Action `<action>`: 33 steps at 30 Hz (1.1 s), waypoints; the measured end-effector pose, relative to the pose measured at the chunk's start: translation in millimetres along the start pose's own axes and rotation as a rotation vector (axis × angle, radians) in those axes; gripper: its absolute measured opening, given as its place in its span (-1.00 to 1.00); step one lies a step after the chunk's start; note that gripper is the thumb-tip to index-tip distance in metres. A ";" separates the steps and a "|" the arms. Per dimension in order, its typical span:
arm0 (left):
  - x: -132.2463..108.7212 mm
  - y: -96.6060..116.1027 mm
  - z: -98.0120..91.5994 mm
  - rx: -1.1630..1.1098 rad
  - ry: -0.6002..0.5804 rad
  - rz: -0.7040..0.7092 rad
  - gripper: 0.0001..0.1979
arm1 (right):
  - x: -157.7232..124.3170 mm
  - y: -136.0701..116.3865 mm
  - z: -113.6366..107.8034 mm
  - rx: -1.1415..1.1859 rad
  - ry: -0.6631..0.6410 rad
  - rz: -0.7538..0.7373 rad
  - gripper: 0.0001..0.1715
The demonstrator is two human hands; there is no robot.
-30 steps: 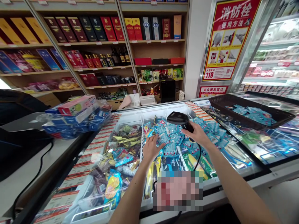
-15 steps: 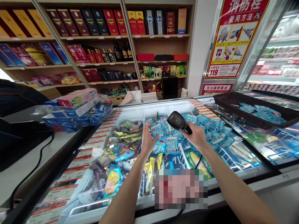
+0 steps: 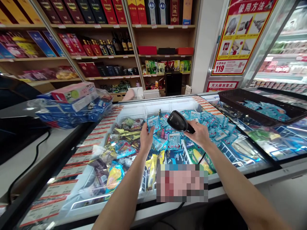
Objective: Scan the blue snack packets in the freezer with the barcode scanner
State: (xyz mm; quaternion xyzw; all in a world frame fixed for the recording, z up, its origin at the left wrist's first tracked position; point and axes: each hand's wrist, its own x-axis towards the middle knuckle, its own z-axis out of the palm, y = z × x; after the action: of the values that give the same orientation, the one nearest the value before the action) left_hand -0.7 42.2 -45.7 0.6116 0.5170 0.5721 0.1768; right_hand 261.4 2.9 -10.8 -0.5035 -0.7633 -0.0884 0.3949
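Note:
My right hand [image 3: 198,134] grips a black handheld barcode scanner [image 3: 178,122], which is held above a chest freezer [image 3: 153,107] with its cord trailing down into the freezer area. My left hand [image 3: 146,138] is open, fingers up, just beside light-blue sachets [image 3: 174,140] and touching nothing I can confirm. Those sachets fill the freezer's middle section. Mixed bright snack packets [image 3: 124,140] lie in the left section, behind a white wire divider. A pixelated patch [image 3: 182,182] hides part of the lower freezer.
A plastic-wrapped stack of blue packs [image 3: 72,111] sits on a white counter [image 3: 28,150] at left, with a black cable. A dark basket of blue sachets [image 3: 261,107] rests on the right. Shelves of boxed liquor [image 3: 96,28] stand behind the freezer.
My left hand has lifted off the sachets and moved up and left. The scanner has shifted slightly left, and the view has tilted.

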 end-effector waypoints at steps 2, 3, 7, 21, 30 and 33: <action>-1.4 1.0 0.8 -0.015 -0.005 -0.015 -0.56 | -0.7 -1.6 -0.6 0.024 -0.014 -0.020 -0.57; -1.6 0.8 1.2 -0.021 -0.005 -0.022 -0.53 | -1.1 -2.3 -0.7 0.038 -0.020 -0.032 -0.58; -0.1 -3.0 1.9 -0.006 0.009 -0.031 -0.52 | -2.1 -3.9 -0.9 0.077 -0.046 -0.035 -0.57; 0.8 -3.5 2.2 -0.050 -0.027 -0.053 -0.53 | -4.6 -9.0 3.0 0.041 -0.241 -0.137 -0.58; -1.2 0.8 -0.8 0.003 -0.053 -0.112 -0.61 | -4.9 -9.6 1.1 0.018 -0.178 -0.132 -0.57; -0.4 -0.3 0.0 0.013 -0.044 -0.110 -0.62 | -5.0 -10.4 0.8 0.009 -0.180 -0.164 -0.59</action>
State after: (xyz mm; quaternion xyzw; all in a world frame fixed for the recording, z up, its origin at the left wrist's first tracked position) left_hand -0.8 42.0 -46.1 0.5958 0.5497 0.5445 0.2152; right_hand 253.2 -5.1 -12.1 -0.4438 -0.8345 -0.0716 0.3186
